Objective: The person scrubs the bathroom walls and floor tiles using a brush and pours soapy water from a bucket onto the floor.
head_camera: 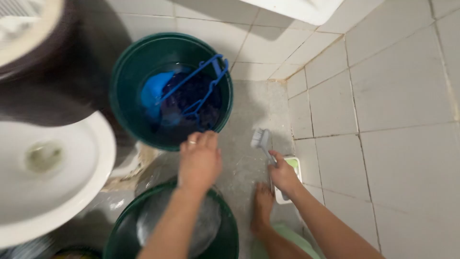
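Green buckets, a brush in hand, scrubbing apparently not yet begun

Nearest, a green bucket sits below the left hand, fingers curled over the far bucket rim; right hand grips a grey brush just above the speckled floor, no suds visible there.

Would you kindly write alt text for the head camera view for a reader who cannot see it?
A person's right hand holds a grey brush over a wet tiled floor, while the left hand rests on a green bucket's rim. A white toilet bowl sits to the left.
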